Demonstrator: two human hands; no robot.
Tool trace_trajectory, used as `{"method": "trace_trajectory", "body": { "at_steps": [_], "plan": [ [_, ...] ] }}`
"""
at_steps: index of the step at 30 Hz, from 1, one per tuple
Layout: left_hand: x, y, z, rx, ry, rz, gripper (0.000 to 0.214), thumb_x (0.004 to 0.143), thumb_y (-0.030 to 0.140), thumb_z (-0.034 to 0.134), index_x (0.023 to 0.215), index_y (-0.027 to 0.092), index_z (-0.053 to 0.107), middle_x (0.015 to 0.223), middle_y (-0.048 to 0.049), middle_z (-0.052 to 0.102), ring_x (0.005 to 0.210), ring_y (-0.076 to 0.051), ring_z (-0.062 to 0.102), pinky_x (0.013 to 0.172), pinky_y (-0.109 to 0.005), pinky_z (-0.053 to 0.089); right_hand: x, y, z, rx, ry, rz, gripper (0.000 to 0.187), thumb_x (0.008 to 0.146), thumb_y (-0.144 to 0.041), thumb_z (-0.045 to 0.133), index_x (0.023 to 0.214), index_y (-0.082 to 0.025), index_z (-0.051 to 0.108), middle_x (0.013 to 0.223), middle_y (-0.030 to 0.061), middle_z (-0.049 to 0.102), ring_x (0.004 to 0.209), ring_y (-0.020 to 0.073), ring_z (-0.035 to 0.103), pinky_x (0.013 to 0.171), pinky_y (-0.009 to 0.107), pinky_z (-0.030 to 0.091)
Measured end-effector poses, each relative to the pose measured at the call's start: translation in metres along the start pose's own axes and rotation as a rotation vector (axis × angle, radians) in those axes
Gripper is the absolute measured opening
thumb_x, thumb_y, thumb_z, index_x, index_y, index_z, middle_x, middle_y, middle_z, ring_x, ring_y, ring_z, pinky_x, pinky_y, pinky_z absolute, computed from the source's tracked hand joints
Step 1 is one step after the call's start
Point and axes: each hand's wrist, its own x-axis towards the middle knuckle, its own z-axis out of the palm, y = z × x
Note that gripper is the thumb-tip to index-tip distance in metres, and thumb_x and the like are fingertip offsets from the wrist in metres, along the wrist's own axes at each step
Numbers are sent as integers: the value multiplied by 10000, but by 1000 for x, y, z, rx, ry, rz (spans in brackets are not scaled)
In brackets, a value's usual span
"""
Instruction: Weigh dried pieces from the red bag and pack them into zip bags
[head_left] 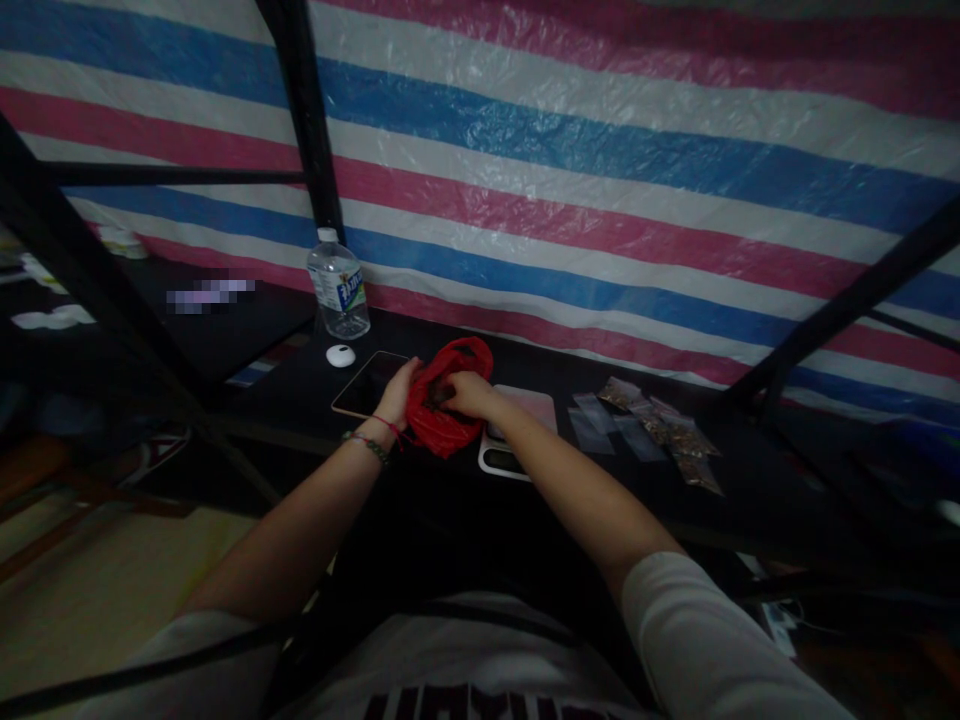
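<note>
A red plastic bag (448, 432) stands with its mouth spread, some dark contents showing inside. My left hand (394, 395) grips the bag's left side, fingers closed on the plastic. Down in the bag's mouth are the fingers of my right hand (471, 393); they look bent, and the tips are hidden among the contents. Just right of the bag lies a white kitchen scale (504, 462), partly covered by my right forearm. A phone (367, 384) rests behind my left hand. Clear zip bags (592, 422) and several filled zip bags (679, 432) lie farther right.
A clear plastic bottle (339, 290) and a white earbud case (340, 355) stand at the back left of the black table (262, 395). Black frame posts (304, 110) rise at both sides. Behind hangs a striped plastic sheet (562, 200).
</note>
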Motion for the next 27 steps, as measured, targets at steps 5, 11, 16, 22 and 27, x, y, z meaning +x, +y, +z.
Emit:
{"method": "trace_trajectory", "body": {
  "at_steps": [5, 11, 16, 22, 27],
  "plan": [
    [-7, -1, 6, -12, 61, 28, 368, 891, 401, 455, 1086, 118, 585, 897, -104, 696, 823, -233, 675, 731, -348, 537, 6, -3, 13, 238, 110, 13, 317, 671, -183, 725, 984, -144, 695, 958, 69, 718, 830, 182, 658, 722, 230, 479],
    [-10, -6, 11, -56, 54, 48, 327, 898, 374, 454, 1005, 106, 609, 841, -92, 700, 812, -211, 677, 799, -348, 529, 10, -8, 16, 354, 161, 27, 251, 662, -123, 682, 911, -138, 707, 871, 47, 717, 743, 149, 641, 697, 218, 477],
    [-5, -7, 9, -88, 47, 86, 340, 915, 364, 395, 922, 104, 615, 803, -88, 697, 831, -211, 674, 836, -352, 517, 15, -9, 23, 496, 207, 14, 207, 688, -114, 655, 889, -136, 701, 849, 43, 714, 727, 139, 640, 696, 215, 481],
    [-3, -4, 4, -54, 88, 95, 369, 911, 425, 378, 941, 121, 585, 899, -107, 691, 906, -249, 660, 835, -403, 517, 13, 7, 29, 713, 195, 21, 345, 681, -123, 697, 1020, -128, 630, 950, 54, 701, 806, 140, 653, 720, 233, 498],
    [-3, 3, 2, -20, 105, 61, 423, 900, 488, 382, 1004, 124, 571, 976, -136, 676, 924, -281, 655, 823, -439, 517, -3, 23, 13, 595, 142, 80, 470, 654, -141, 737, 1103, -141, 600, 1025, 62, 685, 886, 146, 642, 799, 262, 488]
  ]
}}
